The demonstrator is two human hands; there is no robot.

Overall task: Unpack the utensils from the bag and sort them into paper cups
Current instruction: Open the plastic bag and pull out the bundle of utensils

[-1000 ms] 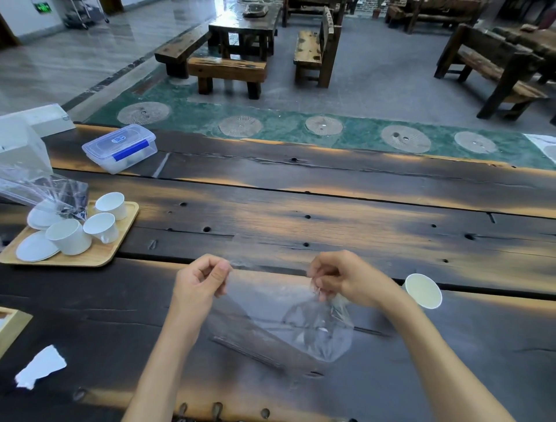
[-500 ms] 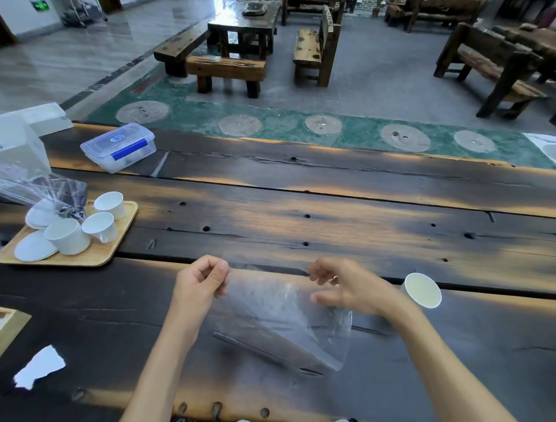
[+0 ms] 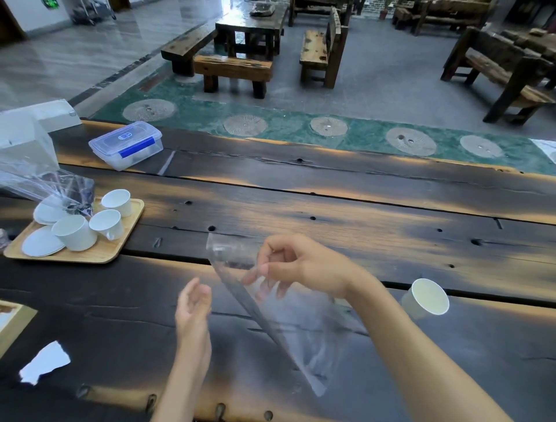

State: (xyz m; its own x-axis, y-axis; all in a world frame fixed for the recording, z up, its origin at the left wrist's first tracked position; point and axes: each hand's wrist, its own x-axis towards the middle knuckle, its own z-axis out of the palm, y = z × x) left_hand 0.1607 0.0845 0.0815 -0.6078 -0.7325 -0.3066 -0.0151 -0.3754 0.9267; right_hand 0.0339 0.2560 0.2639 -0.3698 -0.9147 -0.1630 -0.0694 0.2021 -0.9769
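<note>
Clear bag (image 3: pixel 288 325) pinched at centre frame by right hand (image 3: pixel 296 265); left hand (image 3: pixel 192 304) spread, empty, lower centre. Apparently opening stage; utensils unseen. Paper cup (image 3: pixel 425 298) waiting at right.

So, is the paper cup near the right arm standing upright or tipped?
Upright: the paper cup stands on the table, white mouth facing up.

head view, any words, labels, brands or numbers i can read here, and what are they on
No text here can be read.
Clear lidded container: a small blue label on the lid, too small and blurred to read.
Green sign on the far wall: cut off at the frame's edge, unreadable.
Clear bag, paper cup and white cups on the tray: no print visible.
</note>
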